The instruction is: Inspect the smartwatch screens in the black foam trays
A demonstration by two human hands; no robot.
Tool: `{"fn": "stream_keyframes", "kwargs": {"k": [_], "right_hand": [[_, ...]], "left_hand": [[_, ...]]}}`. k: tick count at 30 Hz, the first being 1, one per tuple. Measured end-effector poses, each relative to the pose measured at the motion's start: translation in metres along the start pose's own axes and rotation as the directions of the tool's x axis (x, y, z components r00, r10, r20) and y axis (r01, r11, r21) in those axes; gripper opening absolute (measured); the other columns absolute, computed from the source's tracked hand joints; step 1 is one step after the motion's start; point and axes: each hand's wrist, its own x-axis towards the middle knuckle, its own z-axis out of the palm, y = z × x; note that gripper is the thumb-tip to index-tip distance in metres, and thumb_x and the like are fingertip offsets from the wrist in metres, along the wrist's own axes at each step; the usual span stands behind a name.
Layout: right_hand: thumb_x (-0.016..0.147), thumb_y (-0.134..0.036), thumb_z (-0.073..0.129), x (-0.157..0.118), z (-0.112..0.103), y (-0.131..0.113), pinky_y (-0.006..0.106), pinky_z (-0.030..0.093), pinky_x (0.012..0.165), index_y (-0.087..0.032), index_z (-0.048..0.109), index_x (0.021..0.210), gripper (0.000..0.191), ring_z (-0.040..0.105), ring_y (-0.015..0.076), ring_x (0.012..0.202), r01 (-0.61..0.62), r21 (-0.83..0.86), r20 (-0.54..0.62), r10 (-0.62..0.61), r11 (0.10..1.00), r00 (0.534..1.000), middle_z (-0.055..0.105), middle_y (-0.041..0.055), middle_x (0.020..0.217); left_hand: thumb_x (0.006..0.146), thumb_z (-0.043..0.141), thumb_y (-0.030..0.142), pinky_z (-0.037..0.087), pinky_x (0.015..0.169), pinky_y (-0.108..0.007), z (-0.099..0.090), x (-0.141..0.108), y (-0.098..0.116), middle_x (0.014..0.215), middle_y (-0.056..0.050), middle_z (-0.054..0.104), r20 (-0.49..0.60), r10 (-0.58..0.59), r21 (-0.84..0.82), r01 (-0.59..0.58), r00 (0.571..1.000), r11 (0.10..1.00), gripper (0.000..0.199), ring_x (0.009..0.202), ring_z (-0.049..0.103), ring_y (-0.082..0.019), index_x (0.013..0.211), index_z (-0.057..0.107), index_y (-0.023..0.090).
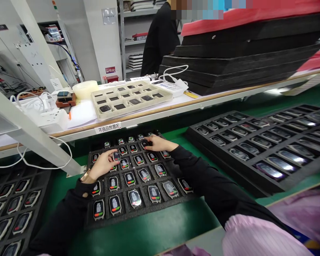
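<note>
A black foam tray (117, 221) full of watch faces with lit screens lies on the green surface in front of me. Over the tray's left part, my left hand (102, 164) pinches a small watch face (116, 156) between thumb and fingers, slightly raised. My right hand (160, 143) is at the tray's back right, its fingers closed on the edge of another watch face (144, 144) that sits in its slot. Most screens show white text above a red and green bar.
Another foam tray of watches (226, 170) lies at the right, a further one (44, 199) at the left. A shelf edge (138, 119) crosses above, bearing a pale compartment tray (130, 113), cables and stacked black foam (229, 67). A slanted post (42, 131) stands left. A person (160, 39) is behind.
</note>
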Motion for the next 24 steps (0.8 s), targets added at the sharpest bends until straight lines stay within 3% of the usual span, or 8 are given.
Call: {"fn": "stream_keyframes", "kwargs": {"k": [3,8,10,13,16,21,24], "right_hand": [[0.096,-0.019,0.066,0.003,-0.011,0.001,0.032,0.049,0.102,-0.01,0.071,0.122,0.029,0.066,0.0268,0.111,-0.051,0.005,-0.094,0.052,0.999,0.994,0.068,0.0157,0.124],[0.103,-0.014,0.053,0.013,-0.024,0.008,0.025,0.052,0.094,-0.015,0.069,0.124,0.027,0.07,0.0178,0.099,-0.131,0.016,-0.115,0.132,0.991,0.985,0.073,0.0071,0.113],[0.104,-0.018,0.056,0.018,-0.026,0.015,0.032,0.053,0.097,-0.015,0.069,0.122,0.022,0.069,0.0191,0.103,-0.176,0.003,-0.106,0.175,0.984,0.979,0.072,0.0074,0.114],[0.104,-0.03,0.062,0.031,-0.026,0.026,0.045,0.052,0.1,-0.015,0.067,0.119,0.022,0.064,0.024,0.112,-0.28,-0.041,-0.105,0.274,0.959,0.956,0.066,0.0094,0.122],[0.102,-0.035,0.064,0.044,-0.023,0.035,0.047,0.054,0.097,-0.015,0.064,0.121,0.027,0.063,0.0258,0.111,-0.4,-0.097,-0.09,0.393,0.911,0.915,0.062,0.0108,0.125],[0.102,-0.035,0.065,0.062,-0.014,0.042,0.045,0.056,0.092,-0.014,0.061,0.125,0.031,0.063,0.0255,0.108,-0.48,-0.149,-0.03,0.481,0.865,0.876,0.06,0.012,0.125],[0.102,-0.035,0.064,0.069,-0.011,0.045,0.044,0.057,0.091,-0.015,0.061,0.126,0.031,0.063,0.0251,0.107,-0.472,-0.145,0.02,0.479,0.87,0.877,0.06,0.0115,0.126]], "left_hand": [[0.073,0.076,0.029,0.048,0.074,-0.033,0.003,0.005,0.006,0.076,-0.001,0.063,0.003,0.033,0.152,-0.033,0.999,0.988,0.055,0.071,0.06,-0.021,0.126,0.068,0.019],[0.064,0.084,0.039,0.044,0.1,-0.045,-0.013,0.012,0.003,0.098,-0.01,0.063,-0.003,0.047,0.347,-0.043,0.999,0.937,0.054,0.106,0.058,-0.034,0.115,0.075,0.024],[0.063,0.084,0.048,0.045,0.101,-0.045,-0.023,0.018,-0.002,0.106,-0.011,0.063,0.002,0.032,0.381,-0.03,0.999,0.924,0.067,0.111,0.058,-0.034,0.124,0.07,0.025],[0.081,0.065,0.059,0.043,0.105,-0.045,-0.037,0.033,-0.009,0.121,-0.016,0.063,-0.072,0.002,0.427,0.03,0.997,0.904,0.074,0.118,0.057,-0.034,0.141,0.055,0.017],[0.095,0.044,0.052,0.042,0.106,-0.044,-0.043,0.055,-0.015,0.122,-0.02,0.066,-0.134,-0.032,0.46,0.091,0.99,0.883,0.066,0.119,0.059,-0.033,0.142,0.049,0.007],[0.097,0.046,0.044,0.048,0.1,-0.037,-0.042,0.091,-0.022,0.119,-0.015,0.071,-0.113,-0.087,0.486,0.131,0.99,0.864,0.043,0.113,0.065,-0.029,0.119,0.066,0.013],[0.101,0.044,0.043,0.051,0.094,-0.04,-0.044,0.105,-0.025,0.104,-0.013,0.072,-0.098,-0.129,0.491,0.161,0.987,0.856,0.039,0.1,0.068,-0.026,0.103,0.068,0.014]]}}
